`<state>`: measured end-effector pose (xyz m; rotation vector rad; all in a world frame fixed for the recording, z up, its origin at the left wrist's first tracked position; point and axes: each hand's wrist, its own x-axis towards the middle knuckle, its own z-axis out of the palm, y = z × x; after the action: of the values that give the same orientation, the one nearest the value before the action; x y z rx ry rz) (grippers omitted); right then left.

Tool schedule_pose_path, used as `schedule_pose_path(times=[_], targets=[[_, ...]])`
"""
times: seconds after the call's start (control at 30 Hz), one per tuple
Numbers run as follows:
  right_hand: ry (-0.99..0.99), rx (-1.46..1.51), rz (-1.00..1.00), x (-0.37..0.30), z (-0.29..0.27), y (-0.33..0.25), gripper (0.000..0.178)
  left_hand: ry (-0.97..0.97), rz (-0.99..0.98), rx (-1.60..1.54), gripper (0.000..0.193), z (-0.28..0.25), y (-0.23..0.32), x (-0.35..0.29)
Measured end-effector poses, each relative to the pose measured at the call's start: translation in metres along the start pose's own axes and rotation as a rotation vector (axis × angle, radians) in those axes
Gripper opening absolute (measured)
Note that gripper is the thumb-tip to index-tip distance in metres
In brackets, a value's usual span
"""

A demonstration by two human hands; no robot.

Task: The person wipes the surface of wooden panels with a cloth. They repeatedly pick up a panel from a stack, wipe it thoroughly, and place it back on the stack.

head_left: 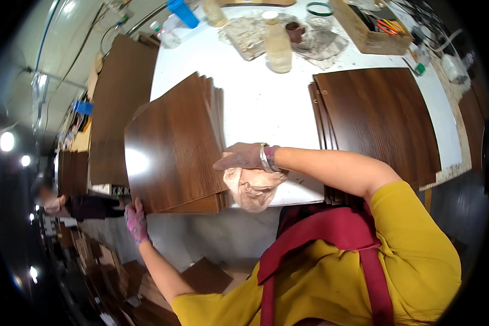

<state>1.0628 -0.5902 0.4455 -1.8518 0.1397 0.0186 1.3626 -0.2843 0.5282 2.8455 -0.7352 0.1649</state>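
Note:
My right hand (247, 156), in a purple-grey work glove, is closed on a crumpled, pale pinkish-beige cloth (251, 190). The cloth hangs beside the right edge of the left stack, where the top dark brown wood-grain panel (174, 146) lies slightly askew over the others. At the near left corner of that panel is my left hand (136, 221), in a stained pink glove, its fingers gripping the edge. A second stack of brown panels (380, 119) lies on the right of the white table (266, 108), partly behind my right forearm.
Along the far side stand a bottle of pale liquid (279, 49), a small brown-stained cup (294, 32), a blue bottle (183, 13) and stained rags (247, 38). A wooden tool box (383, 41) sits far right. Large brown boards (122, 108) lie at left; a person (87, 206) is beyond.

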Motion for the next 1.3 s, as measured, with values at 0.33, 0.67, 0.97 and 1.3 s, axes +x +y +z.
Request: schedule_pose_path(times=[0.33,0.67,0.97,1.3], targets=[[0.353,-0.029,-0.408,-0.058,-0.008,0.006,0.037,-0.260,-0.234,-0.957,0.060,-0.052,-0.011,-0.052],[0.624,0.413,0.295,-0.423,-0.076,-0.085,0.053,-0.807,-0.292,-1.708,0.053,0.036,0.146,-0.185],[1.046,0.100,0.496,-0.577,-0.103,-0.036,0.032,-1.313,-0.023,-1.583,0.047,0.092,0.336,-0.268],[0.913,-0.815,-0.118,-0.336,-0.090,-0.031,0.016,-1.359,-0.008,-1.229,0.049,0.087,0.338,-0.277]])
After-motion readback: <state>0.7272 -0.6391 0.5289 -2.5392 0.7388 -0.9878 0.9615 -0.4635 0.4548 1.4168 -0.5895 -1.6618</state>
